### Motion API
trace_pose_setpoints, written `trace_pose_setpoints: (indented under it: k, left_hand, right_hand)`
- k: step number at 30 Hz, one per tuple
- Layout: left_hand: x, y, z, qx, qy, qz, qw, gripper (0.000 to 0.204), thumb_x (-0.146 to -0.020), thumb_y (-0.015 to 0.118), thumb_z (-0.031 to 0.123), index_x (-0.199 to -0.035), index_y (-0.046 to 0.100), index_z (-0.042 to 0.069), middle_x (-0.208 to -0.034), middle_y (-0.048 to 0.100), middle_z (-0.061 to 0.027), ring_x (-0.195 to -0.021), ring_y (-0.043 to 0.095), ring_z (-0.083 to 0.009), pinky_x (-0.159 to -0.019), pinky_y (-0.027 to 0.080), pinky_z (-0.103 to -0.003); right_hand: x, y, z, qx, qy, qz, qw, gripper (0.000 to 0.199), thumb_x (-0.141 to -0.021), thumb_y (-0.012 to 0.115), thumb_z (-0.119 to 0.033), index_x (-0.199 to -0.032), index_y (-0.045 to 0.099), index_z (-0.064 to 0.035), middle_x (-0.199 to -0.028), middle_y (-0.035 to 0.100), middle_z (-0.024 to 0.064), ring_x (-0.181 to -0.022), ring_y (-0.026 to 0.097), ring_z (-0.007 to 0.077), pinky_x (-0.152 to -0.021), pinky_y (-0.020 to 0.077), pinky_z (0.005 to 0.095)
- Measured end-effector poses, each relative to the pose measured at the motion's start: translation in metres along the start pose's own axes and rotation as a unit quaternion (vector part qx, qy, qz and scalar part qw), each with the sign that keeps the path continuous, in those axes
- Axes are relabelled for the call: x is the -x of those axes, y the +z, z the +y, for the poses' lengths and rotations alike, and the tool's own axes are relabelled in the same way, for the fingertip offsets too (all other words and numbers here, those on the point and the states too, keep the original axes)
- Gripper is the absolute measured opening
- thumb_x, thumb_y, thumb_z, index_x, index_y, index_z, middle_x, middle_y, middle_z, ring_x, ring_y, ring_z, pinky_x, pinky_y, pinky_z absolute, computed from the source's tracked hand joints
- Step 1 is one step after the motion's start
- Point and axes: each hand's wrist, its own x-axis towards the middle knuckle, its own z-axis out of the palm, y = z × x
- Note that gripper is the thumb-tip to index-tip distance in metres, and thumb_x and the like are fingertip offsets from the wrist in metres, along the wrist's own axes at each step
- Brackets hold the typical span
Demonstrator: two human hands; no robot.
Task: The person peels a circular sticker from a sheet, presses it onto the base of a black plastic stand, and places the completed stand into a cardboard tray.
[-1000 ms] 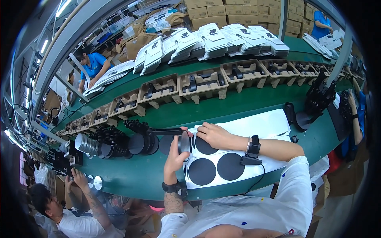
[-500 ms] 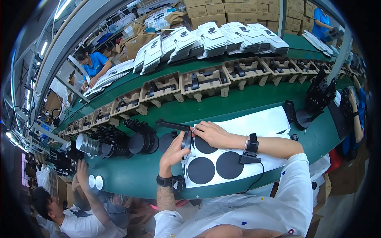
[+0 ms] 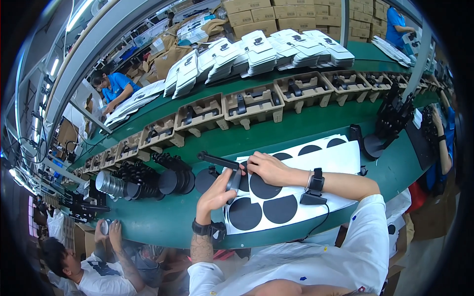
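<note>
Head: hands (image 3: pixel 215 193) close together, left gripping black stand (image 3: pixel 220 160).

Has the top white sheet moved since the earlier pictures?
Yes: the top white sheet has shifted toward the person, judged against the black round base at right.

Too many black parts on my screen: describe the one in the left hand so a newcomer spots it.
On the near green table, find the white sheets with black discs. At their left edge, the wearer's left hand holds a long-armed black part. Unlike the black parts clustered farther left, it is handheld.
</note>
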Motion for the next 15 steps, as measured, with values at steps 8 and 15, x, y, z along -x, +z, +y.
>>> trace_pose_setpoints:
  k: [8, 15]
  left_hand:
    - [0.008, 0.001, 0.009, -0.076, -0.026, -0.020, 0.997, 0.063, -0.069, 0.056, 0.021, -0.122, 0.036, -0.008, -0.114, 0.047, -0.0279, -0.107, 0.045, -0.0416, -0.093, 0.037, -0.040]
    - [-0.003, -0.002, 0.018, -0.181, -0.065, -0.108, 0.976, 0.060, -0.073, 0.055, 0.023, -0.122, 0.037, -0.008, -0.108, 0.049, -0.0285, -0.102, 0.047, -0.0417, -0.089, 0.039, -0.041]
  right_hand:
    - [-0.004, 0.014, -0.001, -0.038, 0.025, 0.027, 0.999, 0.014, -0.073, 0.057, 0.001, -0.086, 0.056, -0.0058, -0.088, 0.055, 0.0057, -0.092, 0.051, 0.0242, -0.079, 0.0427, 0.0348]
    - [-0.002, -0.006, -0.013, -0.028, 0.008, 0.042, 0.999, 0.013, -0.073, 0.057, 0.000, -0.085, 0.054, -0.0049, -0.086, 0.054, 0.0076, -0.089, 0.051, 0.0257, -0.077, 0.0426, 0.0359]
